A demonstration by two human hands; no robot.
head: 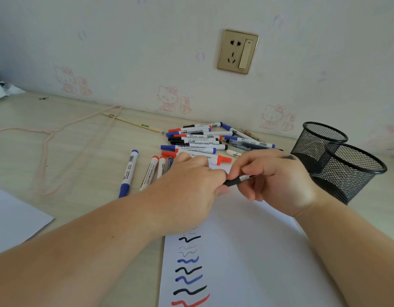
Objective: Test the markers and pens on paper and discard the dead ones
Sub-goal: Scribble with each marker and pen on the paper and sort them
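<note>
head view: left hand [191, 191], fingers curled, grip pinching the dark front end of a pen [237, 181]; right hand [278, 176], fingers curled round the same pen's barrel, its far end sticking out past the knuckles. both hands meet over a white paper sheet [247, 251] lying on the tabletop [76, 151]. sheet bears a column of wavy test strokes [189, 271] in black, blue and red, some faint. beyond the hands, a loose pile of whiteboard markers [198, 140] with red, blue and black caps. left of the pile, one blue marker [128, 172] apart, two red-capped markers [152, 171] beside it. right, two black mesh cups [346, 165], touching. wall socket [238, 52] above. pink cord [52, 134] at left.
</note>
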